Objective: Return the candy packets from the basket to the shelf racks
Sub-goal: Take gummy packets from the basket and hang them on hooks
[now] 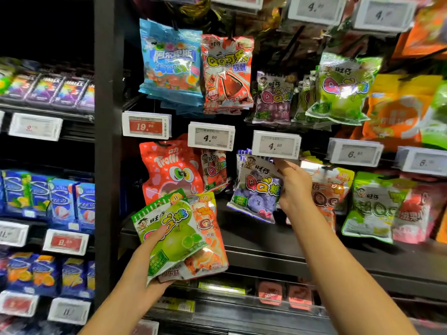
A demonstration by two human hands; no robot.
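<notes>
We saw the right hand (294, 183) with its grip pinched on the top of a purple "QQ" packet (257, 192), held up just under a "4.20" price tag (275, 145). The left hand (147, 259) clasped a green "QQ" packet (169, 235) over an orange packet (209, 228), near a red "Trolli" bag (169, 170).

A purple grape candy packet (256, 189) hangs tilted just below a 4.20 price tag (275, 144), pinched at its top corner. Lower left, a green apple candy packet (169, 234) overlaps an orange candy packet (210, 238), both held fanned and tilted.
</notes>
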